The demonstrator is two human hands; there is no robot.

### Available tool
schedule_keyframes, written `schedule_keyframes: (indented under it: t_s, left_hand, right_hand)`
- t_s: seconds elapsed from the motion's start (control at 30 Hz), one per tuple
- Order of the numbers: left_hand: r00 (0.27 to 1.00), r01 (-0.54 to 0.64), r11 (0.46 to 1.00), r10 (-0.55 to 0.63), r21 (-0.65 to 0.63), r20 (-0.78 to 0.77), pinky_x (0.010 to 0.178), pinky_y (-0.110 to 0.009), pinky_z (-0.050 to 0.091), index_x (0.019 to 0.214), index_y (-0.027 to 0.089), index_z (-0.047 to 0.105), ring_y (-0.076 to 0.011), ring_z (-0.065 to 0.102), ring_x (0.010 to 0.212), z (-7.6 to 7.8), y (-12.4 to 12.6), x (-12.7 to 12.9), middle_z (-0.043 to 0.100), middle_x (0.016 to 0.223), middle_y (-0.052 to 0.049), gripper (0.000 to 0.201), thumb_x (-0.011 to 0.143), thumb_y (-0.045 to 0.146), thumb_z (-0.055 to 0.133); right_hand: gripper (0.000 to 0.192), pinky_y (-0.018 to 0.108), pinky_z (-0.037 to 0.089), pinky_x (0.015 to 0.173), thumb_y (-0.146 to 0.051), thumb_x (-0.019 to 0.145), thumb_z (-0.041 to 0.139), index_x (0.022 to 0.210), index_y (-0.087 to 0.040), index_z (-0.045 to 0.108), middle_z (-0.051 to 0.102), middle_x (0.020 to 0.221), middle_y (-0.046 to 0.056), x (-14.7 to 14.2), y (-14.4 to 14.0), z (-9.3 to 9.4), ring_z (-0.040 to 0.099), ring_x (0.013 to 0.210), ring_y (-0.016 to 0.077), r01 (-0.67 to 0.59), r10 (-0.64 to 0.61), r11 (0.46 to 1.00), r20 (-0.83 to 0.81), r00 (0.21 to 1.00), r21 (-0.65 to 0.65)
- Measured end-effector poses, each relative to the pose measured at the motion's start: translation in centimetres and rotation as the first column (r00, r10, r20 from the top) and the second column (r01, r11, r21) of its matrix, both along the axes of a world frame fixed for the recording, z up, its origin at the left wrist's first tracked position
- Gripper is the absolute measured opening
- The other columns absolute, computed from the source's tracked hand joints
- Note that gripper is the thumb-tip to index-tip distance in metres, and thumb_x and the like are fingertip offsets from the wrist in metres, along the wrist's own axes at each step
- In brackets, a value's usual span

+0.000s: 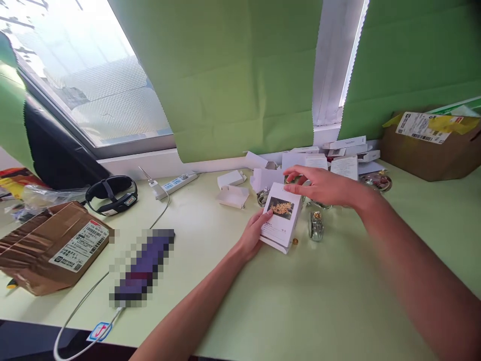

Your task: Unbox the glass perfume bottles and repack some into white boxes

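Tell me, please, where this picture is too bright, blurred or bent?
Head view: the window top left is washed out by daylight; the right hand looks slightly motion-blurred over the white box; a pixelated patch hides something; the window frame leans, bent by the wide lens.

Bright daylight pours through the window (93,85) at upper left, which is washed out to near white, and a glaring strip shows between the green blinds (233,75). The pale table (319,301) is evenly lit with only soft, faint shadows. Straight lines bow toward the edges, the right forearm is smeared, and one patch is pixelated.
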State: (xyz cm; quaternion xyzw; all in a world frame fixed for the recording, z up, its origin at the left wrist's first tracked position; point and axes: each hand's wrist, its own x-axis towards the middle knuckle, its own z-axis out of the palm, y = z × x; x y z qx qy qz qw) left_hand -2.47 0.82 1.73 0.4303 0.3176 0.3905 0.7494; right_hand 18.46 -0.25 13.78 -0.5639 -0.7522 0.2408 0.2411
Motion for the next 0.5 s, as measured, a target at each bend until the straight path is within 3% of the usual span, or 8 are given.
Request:
schedule_keyframes:
  t_s: [0.17,0.3,0.4,0.5]
  left_hand:
    - [0.998,-0.047,0.997,0.045,0.062,0.036,0.072,-0.027,0.054,0.114,0.018,0.063,-0.0195,0.071,0.084,-0.2,0.6,0.7,0.073,0.106,-0.008,0.04,0.082,0.043,0.067]
    - [0.999,-0.049,0.998,0.049,0.045,0.007,0.075,-0.029,0.055,0.113,0.017,0.065,-0.0217,0.07,0.089,-0.6,0.6,0.4,0.072,0.107,-0.009,0.041,0.082,0.045,0.067]
    - [0.998,-0.055,0.997,0.054,0.052,0.011,0.079,-0.029,0.054,0.11,0.017,0.065,-0.0219,0.069,0.094,-0.8,0.6,0.3,0.073,0.106,-0.008,0.039,0.082,0.044,0.068]
    - [0.999,-0.047,0.997,0.045,0.066,0.021,0.078,-0.031,0.054,0.108,0.018,0.064,-0.0217,0.069,0.092,-1.0,0.7,0.2,0.072,0.103,-0.007,0.039,0.081,0.045,0.069]
  right_hand:
    - [0.057,0.038,0.05,0.09,-0.06,0.084,0.051,0.131,-0.027,0.054,0.062,0.129,0.007,0.4,1.6,-1.5,0.062,0.11,0.0281,0.039,-0.036,0.998,0.08,0.996,-0.041]
    - [0.055,0.036,0.052,0.086,-0.057,0.085,0.053,0.132,-0.028,0.053,0.063,0.128,0.007,0.6,2.0,-2.0,0.063,0.108,0.0267,-0.041,0.043,0.995,0.028,0.999,-0.092]
    - [0.052,0.033,0.054,0.072,-0.055,0.085,0.055,0.13,-0.029,0.054,0.065,0.124,0.006,0.5,1.9,-2.0,0.066,0.094,0.0242,-0.03,0.031,0.996,0.007,1.0,-0.088]
    - [0.053,0.031,0.052,0.054,-0.054,0.083,0.056,0.131,-0.032,0.051,0.067,0.12,0.005,0.5,2.0,-1.9,0.064,0.065,0.0171,0.036,-0.039,0.995,-0.027,0.999,-0.093]
